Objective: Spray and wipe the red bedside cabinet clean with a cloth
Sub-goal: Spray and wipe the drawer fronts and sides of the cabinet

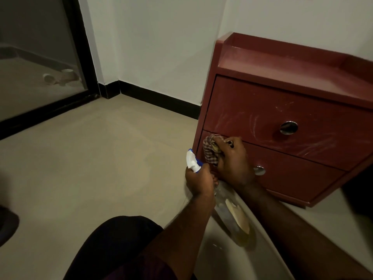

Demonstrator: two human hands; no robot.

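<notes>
At lower middle of the frame, the right grip (234,160) pinches the cloth (211,150) on the cabinet (282,110), at the drawer seam. The left grip (199,178) curls round the bottle (232,215) just beneath. They could knock together, or the cloth may only smear the streaks (252,120). The cabinet's right side is cut off, and the lower knob (260,171) is half hidden.

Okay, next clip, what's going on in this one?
A person is cleaning a red wooden bedside cabinet. The right hand grips a bunched checked cloth and holds it against the upper left corner of the lower drawer front. The left hand holds a clear plastic spray bottle with a white and blue trigger head, just beside the cloth. Whitish smear streaks show on the upper drawer front, so wiping looks unfinished.
</notes>
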